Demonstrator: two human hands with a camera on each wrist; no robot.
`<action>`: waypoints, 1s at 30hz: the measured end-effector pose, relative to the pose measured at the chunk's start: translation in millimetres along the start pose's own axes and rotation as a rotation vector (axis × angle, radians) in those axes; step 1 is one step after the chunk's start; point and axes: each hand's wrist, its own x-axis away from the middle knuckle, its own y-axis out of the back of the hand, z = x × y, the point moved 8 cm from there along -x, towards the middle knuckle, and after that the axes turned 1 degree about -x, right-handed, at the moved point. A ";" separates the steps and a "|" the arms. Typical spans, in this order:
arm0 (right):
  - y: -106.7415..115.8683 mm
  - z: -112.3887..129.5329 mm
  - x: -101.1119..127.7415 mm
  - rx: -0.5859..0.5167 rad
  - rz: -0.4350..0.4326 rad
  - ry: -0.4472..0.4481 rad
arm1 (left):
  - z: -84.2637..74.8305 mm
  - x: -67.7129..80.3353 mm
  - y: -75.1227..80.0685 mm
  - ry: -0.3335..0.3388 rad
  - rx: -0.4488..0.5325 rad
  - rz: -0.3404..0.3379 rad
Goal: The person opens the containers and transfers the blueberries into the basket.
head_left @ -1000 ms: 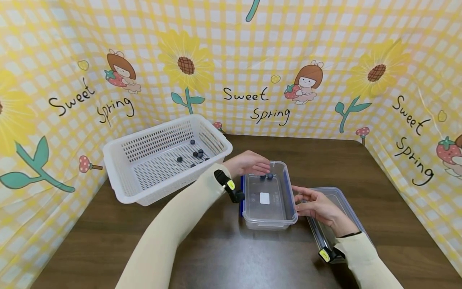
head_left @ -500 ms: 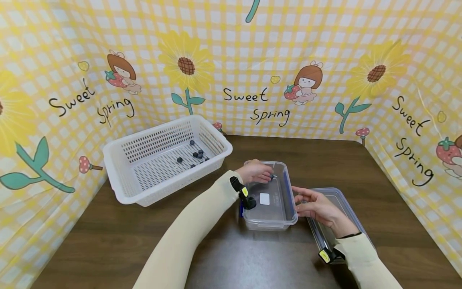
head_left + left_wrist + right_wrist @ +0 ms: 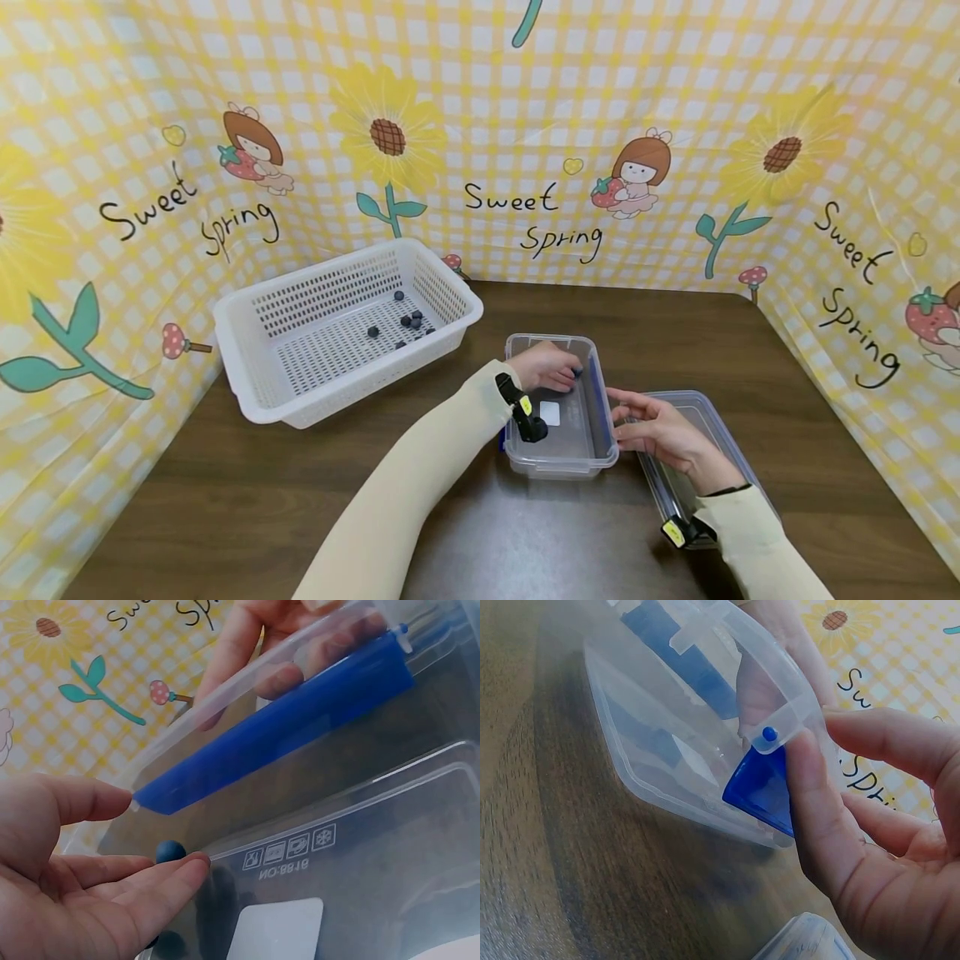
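Note:
A clear plastic container with blue side clips stands on the brown table. My left hand is inside it near the far right wall, fingers relaxed. In the left wrist view a blueberry lies on the container floor just past the fingertips of this hand, and a second one sits under the fingers. My right hand stays open against the container's right side. Its thumb presses by the blue clip.
A white perforated basket with several blueberries stands at the back left. The clear lid lies on the table under my right wrist. Yellow checked cloth walls surround the brown table.
My left hand has slid from the container's far end down inside it toward the right wall, covering the blueberries there. The right hand has stayed in place.

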 end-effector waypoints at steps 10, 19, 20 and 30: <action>-1.5 0.7 0.2 0.005 0.005 -0.002 | 5.7 -7.7 -3.3 0.057 0.078 0.000; -2.8 1.1 0.1 -0.010 0.046 0.032 | 11.0 -10.1 -9.8 0.078 0.094 0.063; -2.8 1.2 0.1 -0.009 0.045 0.033 | 11.7 -10.2 -11.1 0.084 0.093 0.075; -2.6 1.0 0.9 -0.005 0.026 0.025 | 13.3 -9.6 -20.9 0.054 0.045 0.156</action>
